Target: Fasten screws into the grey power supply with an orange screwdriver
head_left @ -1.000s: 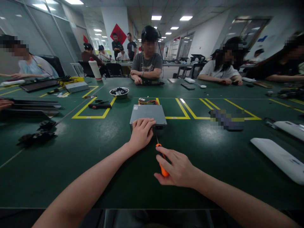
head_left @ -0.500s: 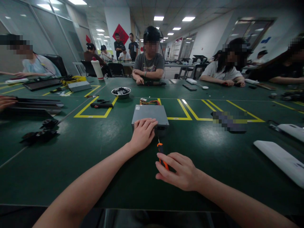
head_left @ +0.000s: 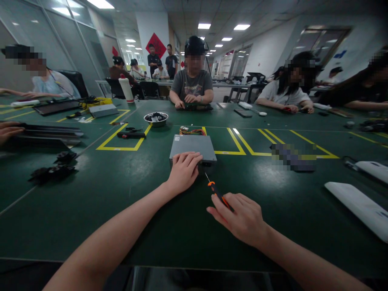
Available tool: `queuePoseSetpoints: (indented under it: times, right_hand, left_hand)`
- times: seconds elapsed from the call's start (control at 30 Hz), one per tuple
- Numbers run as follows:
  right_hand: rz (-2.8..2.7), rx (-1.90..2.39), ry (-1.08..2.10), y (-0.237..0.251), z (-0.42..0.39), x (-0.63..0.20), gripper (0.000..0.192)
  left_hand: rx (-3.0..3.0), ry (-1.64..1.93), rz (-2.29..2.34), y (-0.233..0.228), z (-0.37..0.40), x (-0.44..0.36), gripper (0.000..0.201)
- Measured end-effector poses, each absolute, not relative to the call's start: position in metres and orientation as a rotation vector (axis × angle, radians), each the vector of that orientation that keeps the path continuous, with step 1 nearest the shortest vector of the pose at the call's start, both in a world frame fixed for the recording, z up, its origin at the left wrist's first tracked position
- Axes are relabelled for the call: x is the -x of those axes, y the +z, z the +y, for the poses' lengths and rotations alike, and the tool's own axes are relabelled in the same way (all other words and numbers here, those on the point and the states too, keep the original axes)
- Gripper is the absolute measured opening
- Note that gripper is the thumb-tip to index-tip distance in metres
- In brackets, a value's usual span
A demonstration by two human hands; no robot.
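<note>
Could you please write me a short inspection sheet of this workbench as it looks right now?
Surface: green table with yellow tape outlines.
Job's things: grey metal box; orange-black screwdriver.
Clutter: metal bowl of dark parts, white panels, black parts.
Hands: left hand rests on the box's near edge; right hand grips the screwdriver, tip toward the box.
Cables: coloured wires behind the box.
Surroundings: other people seated at the table.
</note>
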State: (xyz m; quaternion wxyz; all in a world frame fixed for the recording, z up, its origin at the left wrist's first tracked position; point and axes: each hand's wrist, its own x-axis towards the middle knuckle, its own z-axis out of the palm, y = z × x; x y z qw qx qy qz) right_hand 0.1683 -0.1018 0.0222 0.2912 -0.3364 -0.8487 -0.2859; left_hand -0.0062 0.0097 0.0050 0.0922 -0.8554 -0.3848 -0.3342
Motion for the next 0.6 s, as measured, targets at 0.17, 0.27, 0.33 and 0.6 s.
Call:
queuePoseSetpoints:
  times: [0.17, 0.27, 0.33, 0.6]
  right_hand:
    - [-2.244, 1.061, -0.687, 0.015, -0.108, -0.162, 0.012]
    - [-2.205, 1.162, -0.605, 0.010, -0.110, -0.158, 0.010]
    - [-2.153, 1.281, -0.481, 0.008, -0.112, -0.156, 0.013]
    - [-1.798, 1.535, 0.349, 0.006, -0.119, -0.144, 0.022]
  left_hand:
    - [2.546, -0.974, -1.153, 0.006, 0.008, 0.007, 0.036]
    - [2.551, -0.970, -1.145, 0.006, 0.008, 0.008, 0.036]
    - [2.550, -0.969, -1.144, 0.007, 0.007, 0.009, 0.036]
    - [2.520, -1.008, -1.167, 0.008, 0.001, 0.007, 0.035]
